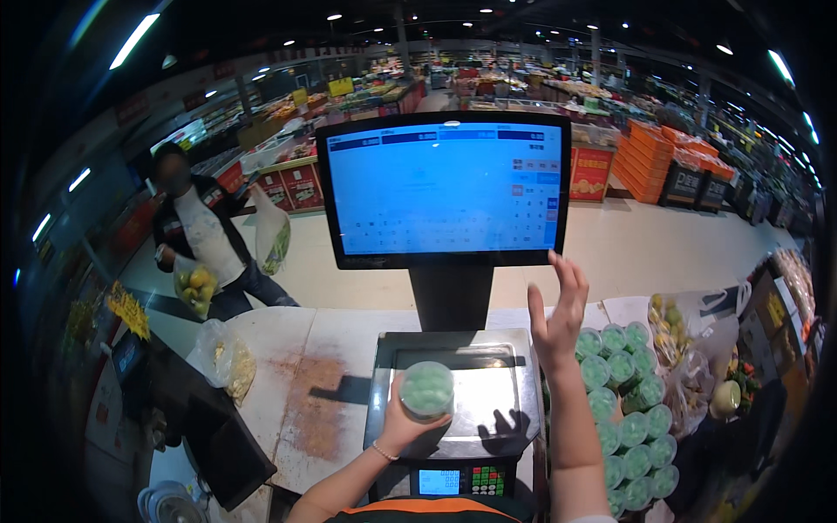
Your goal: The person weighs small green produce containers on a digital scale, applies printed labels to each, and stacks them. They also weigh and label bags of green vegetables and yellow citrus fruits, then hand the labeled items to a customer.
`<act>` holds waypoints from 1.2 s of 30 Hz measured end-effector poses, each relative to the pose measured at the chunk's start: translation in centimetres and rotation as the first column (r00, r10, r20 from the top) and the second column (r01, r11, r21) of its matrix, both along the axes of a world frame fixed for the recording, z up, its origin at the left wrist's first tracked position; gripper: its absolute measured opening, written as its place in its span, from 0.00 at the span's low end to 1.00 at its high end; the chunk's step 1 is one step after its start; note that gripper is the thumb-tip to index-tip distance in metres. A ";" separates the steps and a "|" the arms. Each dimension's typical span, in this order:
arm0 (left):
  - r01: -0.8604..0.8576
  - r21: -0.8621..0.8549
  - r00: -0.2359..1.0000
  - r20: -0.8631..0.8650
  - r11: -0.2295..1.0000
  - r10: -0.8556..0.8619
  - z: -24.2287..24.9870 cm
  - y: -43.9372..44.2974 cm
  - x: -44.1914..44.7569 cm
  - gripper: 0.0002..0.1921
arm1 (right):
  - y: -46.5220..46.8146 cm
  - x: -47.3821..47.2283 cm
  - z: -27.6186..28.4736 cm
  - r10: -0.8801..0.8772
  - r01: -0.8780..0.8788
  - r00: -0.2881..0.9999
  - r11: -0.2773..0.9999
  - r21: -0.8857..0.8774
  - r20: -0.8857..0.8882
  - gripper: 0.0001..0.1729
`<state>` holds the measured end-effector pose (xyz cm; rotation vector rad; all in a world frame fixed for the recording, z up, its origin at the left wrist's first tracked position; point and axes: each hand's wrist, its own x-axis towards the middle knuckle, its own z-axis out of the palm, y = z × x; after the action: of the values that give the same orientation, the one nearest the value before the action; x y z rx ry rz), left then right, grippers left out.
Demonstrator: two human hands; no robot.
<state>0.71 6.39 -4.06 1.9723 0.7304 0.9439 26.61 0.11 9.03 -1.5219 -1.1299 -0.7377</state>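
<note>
My left hand (409,418), with a beaded bracelet at the wrist, grips a round clear plastic tub of green contents (427,390). It holds the tub over the left part of a metal weighing platform (480,431); whether the tub rests on the metal I cannot tell. Raised and empty, my right hand (561,314) has its fingers apart. Its index fingertip is at the lower right corner of the lit touchscreen (444,189), and contact cannot be made out. Below the platform is the scale's keypad and small display (439,481).
Rows of similar tubs (633,428) stand right of the scale, beside bagged fruit (670,327). Left on the white counter (261,340) lies a plastic bag of yellowish goods (232,366), near a black device (222,444). Beyond the counter stands a person (209,229) with bags of produce.
</note>
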 end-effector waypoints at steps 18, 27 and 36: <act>-0.070 0.012 0.936 0.347 0.997 0.061 8.8 11.0 1.8 0.09 | -15.6 -5.9 -13.9 0.003 -0.179 0.704 0.968 -0.174 -0.710 0.21; -0.422 0.829 0.898 0.326 0.366 0.297 19.7 17.1 4.7 0.27 | -17.8 -6.0 -15.8 -0.080 -0.140 0.657 0.964 -0.226 -0.749 0.20; -0.435 0.864 0.880 0.349 0.252 0.323 19.3 18.7 6.0 0.32 | -18.7 -5.9 -15.7 -0.152 -0.067 0.714 0.957 -0.283 -0.684 0.20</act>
<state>6.75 25.11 15.19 2.7292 0.6684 2.1421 20.67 -18.56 -6.65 -1.8523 -0.6207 0.0352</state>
